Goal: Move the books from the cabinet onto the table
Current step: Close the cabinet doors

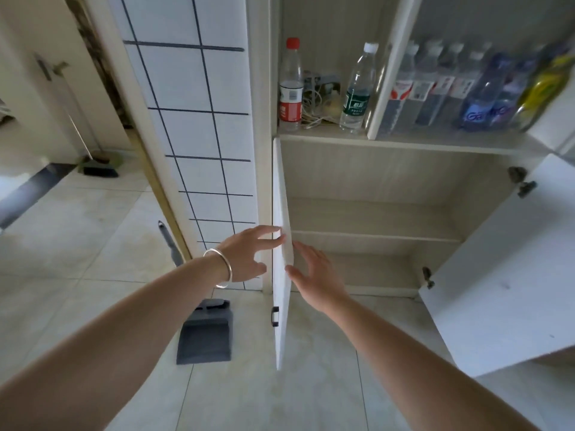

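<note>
Nearby, dustpan (205, 332) on floor beside open cabinet door (281, 259).

Pale glossy tiled floor (93, 231) at seven o'clock. White wall with dark grid lines (199, 119) at eleven. Grey dustpan (205, 334) lying near centre. Soft daylight throughout.

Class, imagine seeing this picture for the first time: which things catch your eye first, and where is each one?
Two bare arms reach in from below, and the left hand and right hand meet at the edge of the open left cabinet door. Behind it, the lower cabinet shelves show no books. Above, a red-capped bottle stands on the upper shelf, and a grey dustpan lies on the floor to the left.
</note>
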